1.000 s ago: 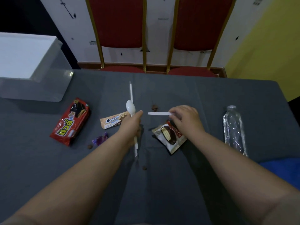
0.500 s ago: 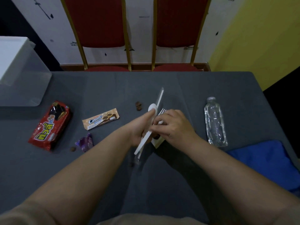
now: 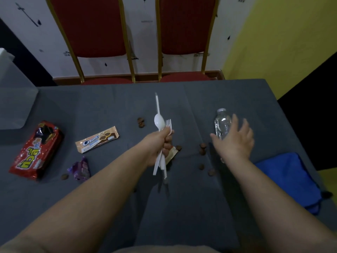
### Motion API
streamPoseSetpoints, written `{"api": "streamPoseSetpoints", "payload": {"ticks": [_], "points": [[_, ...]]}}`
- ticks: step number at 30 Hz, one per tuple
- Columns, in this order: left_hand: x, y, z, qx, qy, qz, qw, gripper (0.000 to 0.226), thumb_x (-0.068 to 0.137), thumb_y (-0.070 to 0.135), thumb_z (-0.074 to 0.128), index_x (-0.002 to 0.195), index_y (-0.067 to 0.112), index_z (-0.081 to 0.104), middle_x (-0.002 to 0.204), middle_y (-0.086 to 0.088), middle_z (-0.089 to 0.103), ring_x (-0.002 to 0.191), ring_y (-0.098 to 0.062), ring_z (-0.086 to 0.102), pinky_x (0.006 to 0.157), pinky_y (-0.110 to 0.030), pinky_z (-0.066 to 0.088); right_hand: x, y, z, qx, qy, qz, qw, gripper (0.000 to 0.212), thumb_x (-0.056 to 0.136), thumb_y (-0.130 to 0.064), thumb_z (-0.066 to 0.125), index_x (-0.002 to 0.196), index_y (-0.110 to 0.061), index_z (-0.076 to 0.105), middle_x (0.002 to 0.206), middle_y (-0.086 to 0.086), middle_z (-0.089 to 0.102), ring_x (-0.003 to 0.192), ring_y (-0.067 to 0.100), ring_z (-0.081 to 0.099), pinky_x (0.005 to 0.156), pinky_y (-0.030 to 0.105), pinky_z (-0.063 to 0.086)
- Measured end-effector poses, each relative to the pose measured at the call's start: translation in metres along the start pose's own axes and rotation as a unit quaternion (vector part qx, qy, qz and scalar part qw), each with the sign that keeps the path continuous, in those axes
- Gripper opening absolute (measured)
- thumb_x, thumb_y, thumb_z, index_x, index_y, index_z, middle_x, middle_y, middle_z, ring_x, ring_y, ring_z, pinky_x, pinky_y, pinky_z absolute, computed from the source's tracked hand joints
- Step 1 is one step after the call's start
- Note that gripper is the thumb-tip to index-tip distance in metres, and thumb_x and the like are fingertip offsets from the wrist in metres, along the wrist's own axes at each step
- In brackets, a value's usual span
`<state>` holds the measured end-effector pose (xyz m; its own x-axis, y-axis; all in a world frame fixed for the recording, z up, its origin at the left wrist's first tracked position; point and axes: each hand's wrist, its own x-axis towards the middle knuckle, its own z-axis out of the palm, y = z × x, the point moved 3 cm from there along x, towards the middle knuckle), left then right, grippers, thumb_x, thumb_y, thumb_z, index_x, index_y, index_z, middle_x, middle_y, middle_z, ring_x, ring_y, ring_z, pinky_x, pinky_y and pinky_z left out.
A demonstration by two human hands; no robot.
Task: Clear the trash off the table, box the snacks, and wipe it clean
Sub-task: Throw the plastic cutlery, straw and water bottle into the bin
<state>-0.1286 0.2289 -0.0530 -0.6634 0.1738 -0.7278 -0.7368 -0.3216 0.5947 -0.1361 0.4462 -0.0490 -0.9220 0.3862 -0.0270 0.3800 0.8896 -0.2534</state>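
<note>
White plastic spoon [image 3: 159, 123], fork [image 3: 168, 124], straw [image 3: 157, 103] bunched in left hand [image 3: 160, 148], fist closed round them, lifted off table [image 3: 109, 99]. Right hand [image 3: 235, 141] fingers spread, reaching over clear bottle [image 3: 221, 125], not yet gripping. Trash-gathering step; next likely: close round bottle. Bottle looks empty. Snack packs lie left of left hand, unboxed.

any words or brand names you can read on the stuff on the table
"Cream-O": on the tan biscuit pack.
Large yellow lettering on the red snack pack: not in Latin script, I cannot read it.
Purple wrapper: print too small and crumpled.
Water bottle: no label visible.
</note>
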Motion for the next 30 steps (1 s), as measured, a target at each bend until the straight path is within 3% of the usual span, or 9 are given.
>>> {"api": "streamPoseSetpoints", "payload": {"ticks": [3, 7, 10, 14, 18, 22, 27, 30], "points": [[0.0, -0.004, 0.003, 0.038, -0.009, 0.013, 0.999, 0.025, 0.094, 0.04, 0.05, 0.093, 0.015, 0.051, 0.053, 0.007, 0.032, 0.041, -0.003, 0.026, 0.034, -0.013, 0.026, 0.004, 0.016, 0.014, 0.048, -0.106, 0.07, 0.991, 0.092, 0.079, -0.048, 0.066, 0.149, -0.025, 0.01, 0.139, 0.017, 0.038, 0.126, 0.037, 0.041, 0.098, 0.044, 0.039], [0.002, -0.008, -0.001, 0.062, 0.004, 0.024, 0.998, 0.022, 0.087, 0.028, 0.063, 0.084, 0.017, 0.046, 0.058, 0.005, 0.035, 0.043, -0.004, 0.029, 0.035, -0.014, 0.028, 0.008, 0.018, 0.021, 0.08, -0.119, 0.081, 0.986, 0.087, 0.08, -0.043, 0.065, 0.147, -0.028, 0.012, 0.13, 0.018, 0.046, 0.119, 0.039, 0.047, 0.092, 0.042, 0.043], [0.001, -0.008, -0.004, 0.022, 0.023, 0.044, 0.999, 0.019, 0.089, 0.022, 0.062, 0.082, 0.016, 0.044, 0.062, 0.004, 0.035, 0.043, -0.003, 0.031, 0.034, -0.013, 0.029, 0.009, 0.021, 0.018, 0.124, -0.143, 0.101, 0.977, 0.082, 0.081, -0.039, 0.064, 0.146, -0.032, 0.014, 0.129, 0.015, 0.048, 0.116, 0.037, 0.05, 0.088, 0.039, 0.043], [-0.008, -0.003, -0.013, -0.044, 0.04, 0.053, 0.997, 0.015, 0.091, 0.025, 0.059, 0.088, 0.015, 0.049, 0.062, 0.004, 0.037, 0.037, -0.001, 0.034, 0.032, -0.011, 0.031, -0.007, -0.005, 0.0, 0.235, -0.151, 0.071, 0.957, 0.073, 0.079, -0.034, 0.065, 0.141, -0.035, 0.026, 0.117, -0.001, 0.055, 0.106, 0.03, 0.057, 0.08, 0.032, 0.043], [-0.029, 0.006, -0.034, -0.004, 0.064, 0.083, 0.994, 0.024, 0.091, 0.036, 0.056, 0.096, 0.013, 0.053, 0.062, 0.005, 0.041, 0.036, -0.001, 0.033, 0.031, -0.012, 0.027, -0.047, -0.068, -0.017, 0.427, -0.222, 0.018, 0.876, 0.06, 0.08, -0.026, 0.07, 0.132, -0.035, 0.041, 0.106, -0.012, 0.063, 0.093, 0.015, 0.063, 0.08, 0.033, 0.05], [-0.057, 0.014, -0.069, -0.032, 0.079, 0.114, 0.99, 0.025, 0.095, 0.038, 0.049, 0.098, 0.014, 0.055, 0.057, 0.007, 0.036, 0.036, -0.002, 0.029, 0.032, -0.013, 0.022, -0.093, -0.128, -0.011, 0.51, -0.313, 0.015, 0.801, 0.048, 0.082, -0.019, 0.071, 0.122, -0.025, 0.045, 0.1, 0.0, 0.065, 0.077, 0.019, 0.066, 0.063, 0.03, 0.051], [-0.101, 0.019, -0.154, -0.087, 0.113, 0.126, 0.982, 0.034, 0.094, 0.044, 0.046, 0.072, 0.018, 0.044, 0.047, 0.007, 0.031, 0.032, -0.003, 0.026, 0.03, -0.012, 0.019, -0.166, -0.204, 0.012, 0.527, -0.368, 0.016, 0.766, 0.046, 0.079, -0.02, 0.073, 0.117, -0.019, 0.047, 0.094, 0.006, 0.068, 0.068, 0.021, 0.066, 0.055, 0.029, 0.052], [-0.133, 0.022, -0.222, -0.136, 0.117, 0.135, 0.974, 0.037, 0.094, 0.047, 0.043, 0.069, 0.018, 0.043, 0.044, 0.006, 0.032, 0.029, -0.004, 0.025, 0.03, -0.01, 0.018, -0.216, -0.255, 0.027, 0.536, -0.403, 0.007, 0.742, 0.038, 0.079, -0.015, 0.073, 0.11, -0.017, 0.052, 0.087, 0.008, 0.069, 0.059, 0.017, 0.066, 0.051, 0.025, 0.051]]}}
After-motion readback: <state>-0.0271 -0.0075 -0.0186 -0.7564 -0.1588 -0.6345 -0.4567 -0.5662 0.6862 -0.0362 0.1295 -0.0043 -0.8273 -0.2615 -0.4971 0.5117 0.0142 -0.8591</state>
